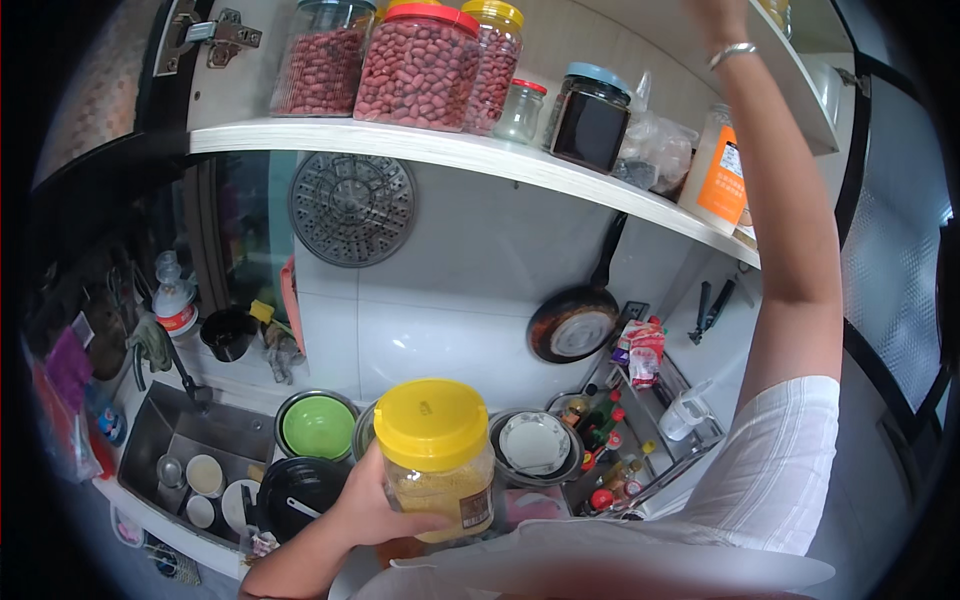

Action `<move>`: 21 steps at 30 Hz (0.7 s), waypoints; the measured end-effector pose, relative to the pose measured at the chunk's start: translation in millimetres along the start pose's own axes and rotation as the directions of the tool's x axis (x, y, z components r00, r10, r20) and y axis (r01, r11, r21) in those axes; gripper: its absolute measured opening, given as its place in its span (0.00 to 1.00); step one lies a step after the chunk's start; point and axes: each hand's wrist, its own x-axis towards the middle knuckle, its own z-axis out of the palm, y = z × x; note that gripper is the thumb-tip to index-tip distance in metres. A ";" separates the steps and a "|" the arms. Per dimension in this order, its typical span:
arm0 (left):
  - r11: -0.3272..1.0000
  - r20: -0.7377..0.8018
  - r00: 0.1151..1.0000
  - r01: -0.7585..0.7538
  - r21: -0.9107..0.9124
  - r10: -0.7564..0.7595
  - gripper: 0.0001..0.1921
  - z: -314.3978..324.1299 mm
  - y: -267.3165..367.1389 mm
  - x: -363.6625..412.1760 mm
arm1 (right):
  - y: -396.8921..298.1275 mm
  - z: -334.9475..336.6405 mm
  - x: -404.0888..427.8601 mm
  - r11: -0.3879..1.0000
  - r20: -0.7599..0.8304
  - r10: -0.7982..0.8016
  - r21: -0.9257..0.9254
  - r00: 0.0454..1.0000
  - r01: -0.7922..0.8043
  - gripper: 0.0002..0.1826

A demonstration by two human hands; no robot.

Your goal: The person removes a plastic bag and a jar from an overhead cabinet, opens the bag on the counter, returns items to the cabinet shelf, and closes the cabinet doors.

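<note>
In my left hand [382,499] is a clear plastic jar [442,487] with a yellow screw lid, partly filled with yellow grain or meal and bearing a printed label. I hold it upright by its side, above the counter. My right arm reaches up past the cabinet's lower shelf [465,146]. The right hand [718,22] is beside the upper shelf [795,82], its fingers cut off by the top edge, so what they touch is hidden. Below that arm stands a jar with an orange label [721,180].
Along the lower shelf stand peanut jars [420,71], a small glass jar [520,112] and a dark-filled jar [590,120]. A frying pan [576,326] hangs below. The sink [217,427] holds several cups; bowls [319,427] and a bottle rack [600,450] line the counter.
</note>
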 end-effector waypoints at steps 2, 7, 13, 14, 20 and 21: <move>0.999 -0.015 1.000 -0.001 0.034 0.002 0.50 -2.2 1.0 -5.8 | -13.4 24.8 -28.3 0.992 0.255 -0.099 -0.047 0.962 0.115 0.10; 0.999 -0.008 1.000 0.012 -0.032 -0.013 0.51 1.8 5.3 -3.9 | -4.2 89.2 -48.5 0.986 0.982 0.163 -0.158 0.099 -0.056 0.30; 1.000 -0.011 1.000 -0.010 0.019 0.010 0.51 -7.7 3.1 -8.3 | -28.2 129.4 -63.7 0.856 0.964 0.230 -0.136 -0.133 0.498 0.40; 1.000 -0.018 1.000 -0.010 0.013 0.010 0.51 -9.8 2.2 -8.7 | -27.7 132.5 -67.5 0.856 0.965 0.224 -0.128 -0.136 0.501 0.40; 0.997 -0.025 1.000 0.004 -0.080 -0.006 0.51 -19.7 -7.1 -8.3 | -18.8 137.7 -71.9 0.964 0.964 0.203 -0.167 -0.169 0.209 0.47; 0.996 -0.022 1.000 -0.001 -0.086 -0.001 0.51 -20.0 -7.0 -7.5 | -18.9 141.0 -69.0 0.968 0.953 0.217 -0.182 -0.213 0.175 0.48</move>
